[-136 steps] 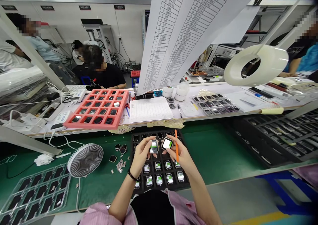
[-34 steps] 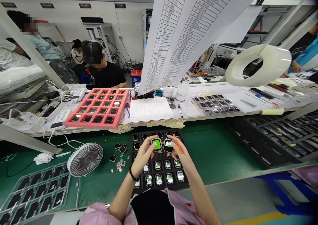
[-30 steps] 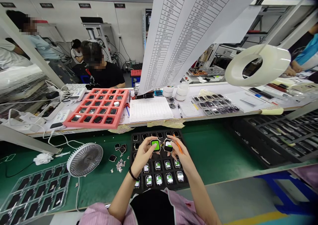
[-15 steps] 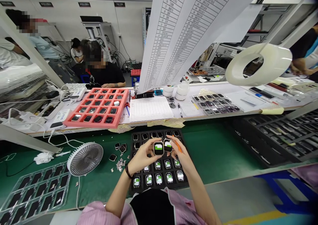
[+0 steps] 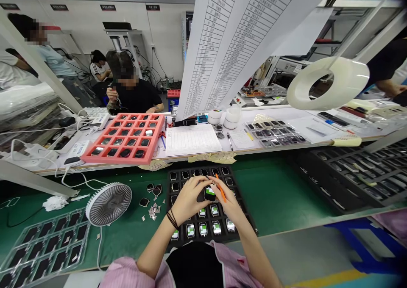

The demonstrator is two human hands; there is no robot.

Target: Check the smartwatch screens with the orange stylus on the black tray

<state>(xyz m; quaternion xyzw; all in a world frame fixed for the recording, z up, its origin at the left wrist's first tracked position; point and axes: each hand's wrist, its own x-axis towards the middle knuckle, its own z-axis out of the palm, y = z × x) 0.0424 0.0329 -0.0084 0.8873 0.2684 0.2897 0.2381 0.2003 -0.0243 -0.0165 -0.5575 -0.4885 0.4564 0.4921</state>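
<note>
My left hand (image 5: 190, 198) is closed on the edge of a smartwatch case (image 5: 210, 193) with a lit green and white screen, held above a black foam tray (image 5: 243, 228). At its right side my right hand (image 5: 229, 202) is closed, fingertips against the same watch. A thin orange stick-like tool (image 5: 220, 187) lies between the right hand's fingers, pointing up and left. Whether a second watch sits behind the fingers is hidden. Rows of watch cases fill the tray below; several in the near rows, such as a watch (image 5: 203, 228), show lit green and white screens.
Left of the tray lie loose watch cases (image 5: 144, 202) and small silvery scraps (image 5: 154, 211). A white fan (image 5: 109, 203) and a clear plastic tray (image 5: 84, 241) stand further left. A pink foam tray (image 5: 152, 150) rests on the shelf. A tape roll (image 5: 356, 82) hangs at right.
My hands have come together. Two watches showed apart before, one per hand; now a single one shows between them, tilted. The left hand moved right. Across the shelf a person has raised a hand.
</note>
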